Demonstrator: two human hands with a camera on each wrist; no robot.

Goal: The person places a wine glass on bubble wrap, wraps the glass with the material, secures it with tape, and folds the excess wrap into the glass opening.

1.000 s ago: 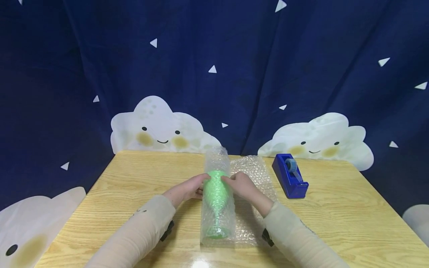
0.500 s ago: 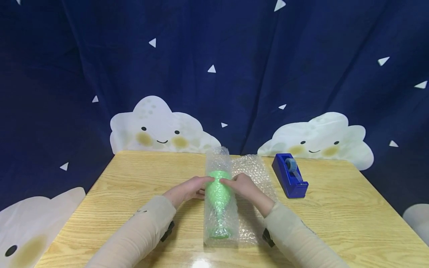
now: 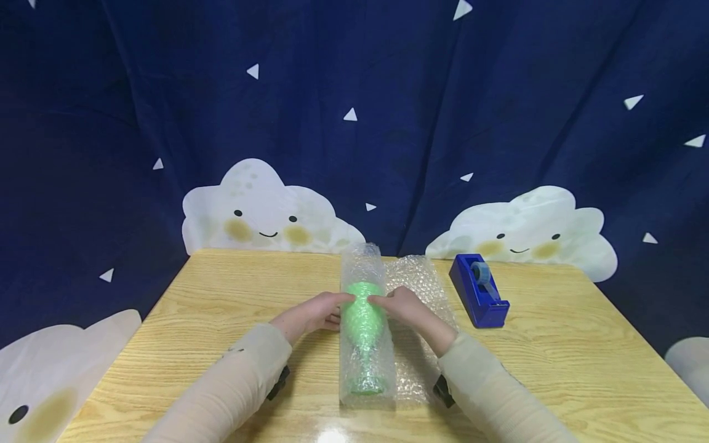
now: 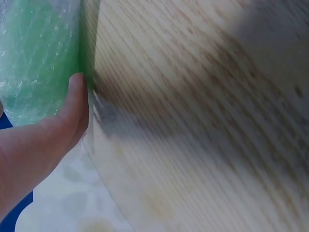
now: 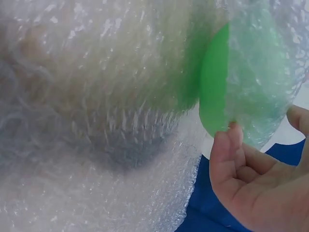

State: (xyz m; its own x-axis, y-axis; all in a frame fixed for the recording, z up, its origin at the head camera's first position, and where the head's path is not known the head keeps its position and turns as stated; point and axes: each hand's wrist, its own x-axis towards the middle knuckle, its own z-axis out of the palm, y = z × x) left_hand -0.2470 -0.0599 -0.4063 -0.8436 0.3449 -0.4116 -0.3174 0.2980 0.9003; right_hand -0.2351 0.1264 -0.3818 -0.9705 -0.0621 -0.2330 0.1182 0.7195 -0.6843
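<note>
A green goblet [image 3: 364,335] lies lengthwise in front of me, its foot toward me, wrapped in clear bubble wrap [image 3: 362,261]. My left hand [image 3: 317,312] grips the bundle from the left, thumb on top near the goblet's rim. From the right, my right hand [image 3: 407,307] pinches it with the thumb on top as well. In the left wrist view, a finger of the left hand [image 4: 48,140] lies along the wrapped side. The right wrist view shows the right hand's fingers [image 5: 223,154] curled at the bowl [image 5: 212,87], where part of the green is uncovered.
An unrolled stretch of bubble wrap [image 3: 418,280] lies flat to the right, partly under my right forearm. Beyond it, a blue tape dispenser [image 3: 484,307] stands on the wooden table [image 3: 554,357]. A dark blue curtain [image 3: 310,141] with clouds hangs behind the table.
The wrapped goblet has shifted slightly to the right. My left thumb has moved right with it, while the right hand stays nearly in place. The tape dispenser has not moved.
</note>
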